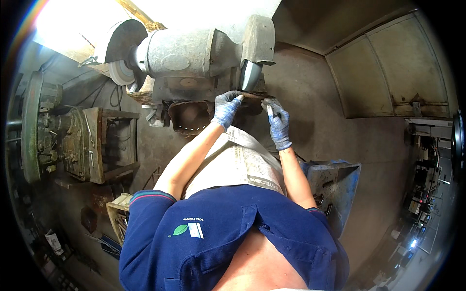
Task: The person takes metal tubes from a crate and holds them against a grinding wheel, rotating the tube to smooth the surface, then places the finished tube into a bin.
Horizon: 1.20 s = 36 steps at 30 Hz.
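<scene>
A large grey bench grinder (182,51) stands in front of me. Its right-hand wheel (251,76) shows below a metal guard (258,41). My left hand (225,109), in a blue and grey glove, is closed at the lower left of that wheel. To the right of the wheel, my right hand (278,123) wears a matching glove with its fingers pinched. Between my fingertips runs a thin brownish strip (254,96), held at both ends close under the wheel. Whether it touches the wheel I cannot tell.
The grinder's second wheel (121,72) is at the left. A dark open container (190,118) sits below the grinder. Green machinery (73,140) on a metal frame stands further left. A blue-edged bin (335,186) is at my right, and a cream crate (119,213) at my left.
</scene>
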### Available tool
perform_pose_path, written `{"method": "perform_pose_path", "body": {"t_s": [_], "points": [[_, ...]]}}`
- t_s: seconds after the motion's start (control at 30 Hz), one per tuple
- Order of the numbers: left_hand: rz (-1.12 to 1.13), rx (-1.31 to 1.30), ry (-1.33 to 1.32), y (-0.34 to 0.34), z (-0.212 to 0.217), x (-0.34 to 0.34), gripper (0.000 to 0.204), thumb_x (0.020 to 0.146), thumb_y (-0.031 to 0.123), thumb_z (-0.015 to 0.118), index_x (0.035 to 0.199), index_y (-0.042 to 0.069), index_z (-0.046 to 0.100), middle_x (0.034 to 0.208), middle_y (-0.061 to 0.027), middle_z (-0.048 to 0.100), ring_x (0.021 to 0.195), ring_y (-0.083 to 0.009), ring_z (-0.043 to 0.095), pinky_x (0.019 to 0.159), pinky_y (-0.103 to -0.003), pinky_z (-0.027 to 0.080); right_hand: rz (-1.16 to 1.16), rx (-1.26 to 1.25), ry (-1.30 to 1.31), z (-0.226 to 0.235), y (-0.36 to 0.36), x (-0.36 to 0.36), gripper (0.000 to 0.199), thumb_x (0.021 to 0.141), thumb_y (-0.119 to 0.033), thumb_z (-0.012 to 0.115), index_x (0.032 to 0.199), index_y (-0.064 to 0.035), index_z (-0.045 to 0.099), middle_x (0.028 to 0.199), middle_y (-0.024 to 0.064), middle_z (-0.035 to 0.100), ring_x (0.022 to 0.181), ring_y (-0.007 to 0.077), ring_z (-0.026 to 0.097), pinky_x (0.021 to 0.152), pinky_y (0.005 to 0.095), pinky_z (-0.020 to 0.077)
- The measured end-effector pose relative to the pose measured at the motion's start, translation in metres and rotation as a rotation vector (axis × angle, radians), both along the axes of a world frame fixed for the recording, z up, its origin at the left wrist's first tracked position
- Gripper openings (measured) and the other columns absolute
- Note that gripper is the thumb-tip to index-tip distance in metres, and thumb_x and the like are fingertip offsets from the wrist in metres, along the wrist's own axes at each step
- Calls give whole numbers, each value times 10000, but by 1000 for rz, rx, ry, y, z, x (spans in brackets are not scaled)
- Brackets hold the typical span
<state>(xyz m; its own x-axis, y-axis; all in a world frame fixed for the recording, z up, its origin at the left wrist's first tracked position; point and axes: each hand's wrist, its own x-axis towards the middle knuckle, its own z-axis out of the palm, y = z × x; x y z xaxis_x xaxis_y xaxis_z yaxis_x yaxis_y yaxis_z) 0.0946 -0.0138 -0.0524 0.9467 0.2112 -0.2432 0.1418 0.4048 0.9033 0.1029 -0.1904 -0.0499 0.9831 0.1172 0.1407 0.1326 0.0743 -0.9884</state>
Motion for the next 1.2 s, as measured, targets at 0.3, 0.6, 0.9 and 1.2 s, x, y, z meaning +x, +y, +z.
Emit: {"method": "perform_pose_path", "body": {"t_s": [0.3, 0.6, 0.9, 1.2], "points": [[64, -6, 114, 14, -10, 6, 70, 836, 39, 604, 874, -6, 643, 786, -58, 650, 648, -111, 598, 594, -241, 519, 72, -135, 26, -24, 13, 12, 196, 900, -63, 536, 1044, 47, 610, 1037, 118, 624, 954, 184, 601, 888, 318, 485], [78, -24, 144, 39, -8, 5, 90, 842, 38, 602, 868, -35, 648, 760, -65, 652, 650, -110, 597, 580, -236, 492, 152, -61, 77, -22, 32, 12, 197, 901, -74, 538, 1039, 46, 612, 1037, 120, 621, 956, 186, 598, 902, 324, 479], [39, -49, 155, 2, -12, 19, 94, 849, 31, 583, 847, -32, 652, 749, -74, 651, 622, -124, 603, 550, -247, 503, 101, -3, 112, -29, -3, 21, 161, 898, -91, 557, 809, 21, 631, 823, 21, 601, 805, 99, 566, 816, 284, 494], [91, 119, 117, 42, -12, 9, 86, 831, 36, 613, 864, -30, 655, 761, -41, 647, 652, -95, 573, 610, -228, 475, 168, 153, 257, -23, 38, 14, 208, 902, -95, 544, 1035, 48, 616, 1091, 152, 605, 1011, 221, 584, 926, 344, 475]]}}
